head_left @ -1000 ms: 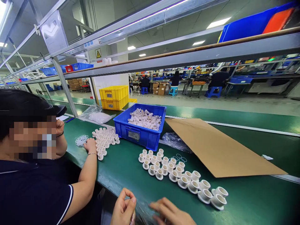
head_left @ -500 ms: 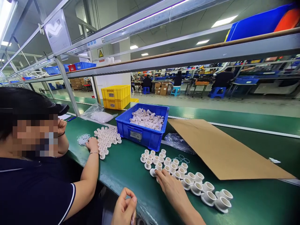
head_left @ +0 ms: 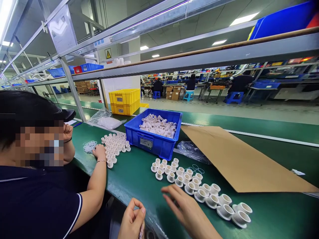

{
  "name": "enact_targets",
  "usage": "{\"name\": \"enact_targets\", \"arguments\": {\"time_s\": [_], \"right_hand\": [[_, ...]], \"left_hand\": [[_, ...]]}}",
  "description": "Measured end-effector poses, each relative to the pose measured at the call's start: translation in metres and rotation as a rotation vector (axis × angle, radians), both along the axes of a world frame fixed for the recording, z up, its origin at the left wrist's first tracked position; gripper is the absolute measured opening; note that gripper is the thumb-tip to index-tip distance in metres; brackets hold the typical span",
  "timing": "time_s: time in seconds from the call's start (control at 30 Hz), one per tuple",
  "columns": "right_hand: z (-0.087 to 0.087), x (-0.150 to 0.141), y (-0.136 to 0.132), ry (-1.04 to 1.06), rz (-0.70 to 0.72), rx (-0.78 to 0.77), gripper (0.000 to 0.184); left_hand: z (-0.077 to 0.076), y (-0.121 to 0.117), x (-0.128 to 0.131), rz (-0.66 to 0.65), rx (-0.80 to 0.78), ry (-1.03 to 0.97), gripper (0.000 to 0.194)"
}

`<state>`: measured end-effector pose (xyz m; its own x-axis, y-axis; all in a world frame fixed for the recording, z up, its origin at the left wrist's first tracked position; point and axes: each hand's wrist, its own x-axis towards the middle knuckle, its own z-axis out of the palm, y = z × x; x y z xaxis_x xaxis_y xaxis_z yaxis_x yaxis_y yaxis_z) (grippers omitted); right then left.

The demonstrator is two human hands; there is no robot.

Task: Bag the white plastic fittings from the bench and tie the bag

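Note:
My left hand [head_left: 133, 219] is closed low at the table's front edge, thumb against the fingers. A sliver of something pale pink shows beneath it, too hidden to name. My right hand [head_left: 183, 207] hovers over the green table just in front of the white flanged plastic sleeves [head_left: 189, 188]. Its fingers are stretched out and apart, with nothing visible between them. The sleeves stand upright in a slanting group, flanges down. Several thin pale rings [head_left: 198, 169] lie behind them. Below the edge, clear plastic film [head_left: 156, 227] and part of a white sleeve show beside my left hand.
A co-worker [head_left: 37, 196] sits at left, one hand beside a heap of rings [head_left: 89, 147] and more sleeves [head_left: 116, 146]. A blue bin [head_left: 152, 142] full of white parts stands behind. Brown cardboard [head_left: 239, 162] lies at right, beside crumpled plastic film [head_left: 191, 149].
My right hand has drawn back from the group towards me. The tilted sleeve it was touching is gone from its spot, and I cannot see where it is. My left hand stays put.

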<state>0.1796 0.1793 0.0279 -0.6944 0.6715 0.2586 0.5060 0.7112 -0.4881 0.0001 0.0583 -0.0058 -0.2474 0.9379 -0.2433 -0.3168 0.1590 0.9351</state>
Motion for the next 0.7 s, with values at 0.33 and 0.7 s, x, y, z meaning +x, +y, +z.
{"name": "enact_targets", "arguments": {"time_s": [0.33,0.7], "right_hand": [[-0.025,-0.087,0.079,-0.296,-0.316,0.054,0.02],[0.023,-0.004,-0.015,0.053,0.143,-0.044,0.011]], "left_hand": [[0.005,-0.003,-0.004,0.018,0.004,0.002,0.063],[-0.014,0.003,-0.011,-0.015,-0.017,-0.006,0.066]]}}
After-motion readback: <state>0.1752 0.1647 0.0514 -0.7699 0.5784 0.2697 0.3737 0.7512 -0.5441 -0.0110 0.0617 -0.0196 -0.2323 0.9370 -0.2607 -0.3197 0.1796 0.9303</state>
